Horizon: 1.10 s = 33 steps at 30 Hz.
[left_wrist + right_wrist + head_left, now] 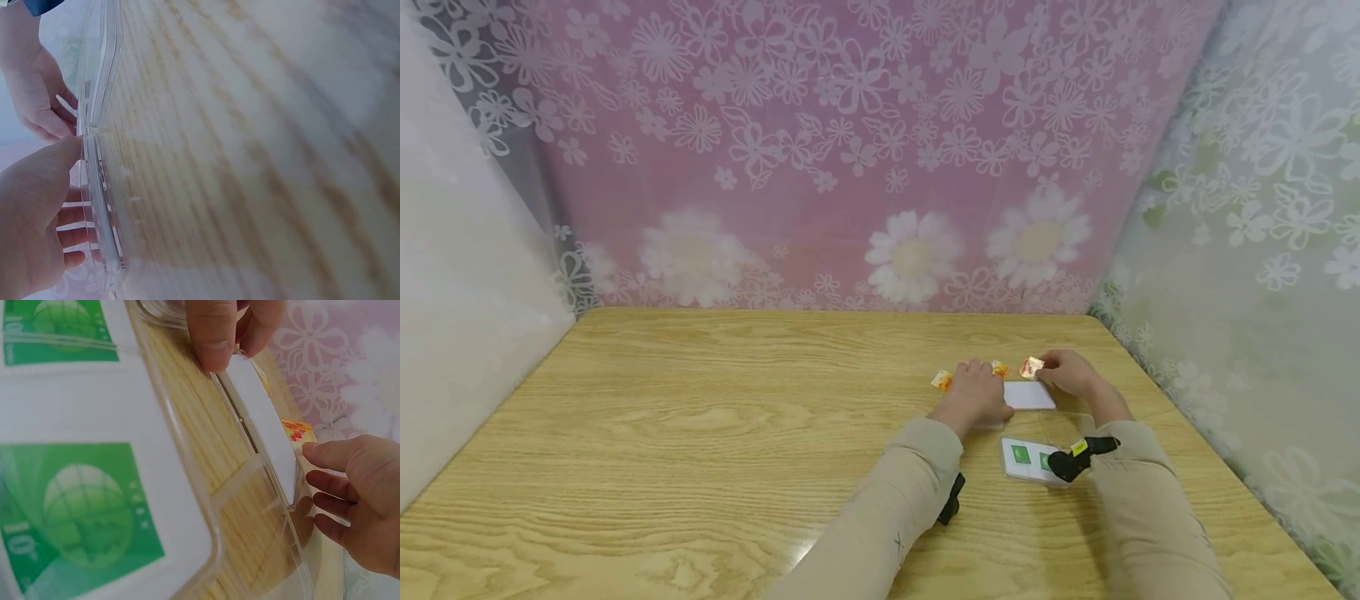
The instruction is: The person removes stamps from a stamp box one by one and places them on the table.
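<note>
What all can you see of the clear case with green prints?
The shallow clear case looks plastic, with rounded corners. Inside, two green prints with pale round motifs lie on white. It lies flat on the wooden table, partly hidden by the black wrist device in the head view. Neither left hand nor right hand touches it.

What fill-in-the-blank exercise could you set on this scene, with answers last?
The visible prints in the nearer case are coloured ____.
A small shiny piece is held in the ____ grip.
Besides it, the head view shows ____ orange-marked pieces.
White ____ decorate the pink backdrop.
Missing words: green; right; two; flowers.
</note>
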Each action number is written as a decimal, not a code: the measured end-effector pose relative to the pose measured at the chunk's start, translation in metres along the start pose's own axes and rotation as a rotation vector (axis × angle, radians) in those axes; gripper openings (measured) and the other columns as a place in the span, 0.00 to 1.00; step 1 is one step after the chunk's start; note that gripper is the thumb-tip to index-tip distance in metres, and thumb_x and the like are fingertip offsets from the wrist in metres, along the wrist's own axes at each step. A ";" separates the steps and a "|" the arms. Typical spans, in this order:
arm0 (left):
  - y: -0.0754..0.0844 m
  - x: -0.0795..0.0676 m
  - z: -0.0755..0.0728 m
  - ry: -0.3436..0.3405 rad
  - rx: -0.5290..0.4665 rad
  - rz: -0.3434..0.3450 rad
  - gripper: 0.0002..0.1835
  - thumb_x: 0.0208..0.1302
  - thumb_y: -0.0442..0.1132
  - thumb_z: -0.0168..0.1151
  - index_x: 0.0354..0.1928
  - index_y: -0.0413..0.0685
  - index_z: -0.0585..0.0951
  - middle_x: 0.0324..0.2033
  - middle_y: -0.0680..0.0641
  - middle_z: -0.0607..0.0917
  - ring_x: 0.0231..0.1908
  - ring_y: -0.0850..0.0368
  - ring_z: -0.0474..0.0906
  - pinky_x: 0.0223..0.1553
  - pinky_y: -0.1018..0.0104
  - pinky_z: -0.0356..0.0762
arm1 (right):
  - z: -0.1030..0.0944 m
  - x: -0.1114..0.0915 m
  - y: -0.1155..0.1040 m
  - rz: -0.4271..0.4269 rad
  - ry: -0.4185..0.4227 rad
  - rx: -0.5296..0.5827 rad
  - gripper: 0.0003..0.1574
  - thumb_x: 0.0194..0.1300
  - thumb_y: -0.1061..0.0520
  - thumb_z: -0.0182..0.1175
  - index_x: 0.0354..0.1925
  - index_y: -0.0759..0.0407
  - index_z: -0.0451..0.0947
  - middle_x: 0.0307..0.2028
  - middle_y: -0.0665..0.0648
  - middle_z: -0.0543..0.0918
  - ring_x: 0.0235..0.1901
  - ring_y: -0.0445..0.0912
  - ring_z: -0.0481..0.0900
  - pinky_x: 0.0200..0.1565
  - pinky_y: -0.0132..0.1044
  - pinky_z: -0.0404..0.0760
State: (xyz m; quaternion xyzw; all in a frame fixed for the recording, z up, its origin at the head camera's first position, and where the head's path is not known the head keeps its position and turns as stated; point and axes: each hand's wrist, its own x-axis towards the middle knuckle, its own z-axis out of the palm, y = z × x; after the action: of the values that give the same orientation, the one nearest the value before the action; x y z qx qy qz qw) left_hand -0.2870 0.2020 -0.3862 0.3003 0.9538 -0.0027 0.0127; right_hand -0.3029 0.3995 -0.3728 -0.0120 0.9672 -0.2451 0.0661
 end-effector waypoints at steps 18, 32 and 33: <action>-0.002 -0.006 -0.006 0.011 0.028 0.021 0.26 0.62 0.65 0.49 0.52 0.59 0.76 0.46 0.56 0.74 0.50 0.59 0.66 0.55 0.63 0.60 | -0.009 -0.013 0.011 -0.068 0.059 0.016 0.29 0.69 0.53 0.52 0.57 0.75 0.65 0.53 0.76 0.70 0.52 0.66 0.68 0.52 0.57 0.68; 0.025 -0.007 -0.019 0.063 0.050 0.123 0.23 0.63 0.65 0.48 0.51 0.62 0.77 0.50 0.60 0.75 0.53 0.61 0.67 0.57 0.63 0.61 | -0.018 -0.042 0.013 -0.226 0.100 -0.087 0.31 0.64 0.54 0.58 0.57 0.75 0.67 0.52 0.76 0.71 0.54 0.69 0.66 0.50 0.61 0.67; 0.027 -0.007 -0.020 0.059 0.040 0.121 0.23 0.62 0.65 0.49 0.52 0.62 0.76 0.51 0.60 0.75 0.54 0.62 0.67 0.58 0.62 0.60 | -0.019 -0.044 0.013 -0.235 0.105 -0.099 0.31 0.63 0.55 0.59 0.57 0.75 0.67 0.52 0.76 0.71 0.54 0.69 0.66 0.50 0.61 0.67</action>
State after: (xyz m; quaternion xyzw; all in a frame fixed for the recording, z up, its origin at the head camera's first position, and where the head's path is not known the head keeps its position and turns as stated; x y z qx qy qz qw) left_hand -0.2662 0.2201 -0.3664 0.3577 0.9335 -0.0123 -0.0212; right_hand -0.2619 0.4224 -0.3574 -0.1155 0.9721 -0.2036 -0.0143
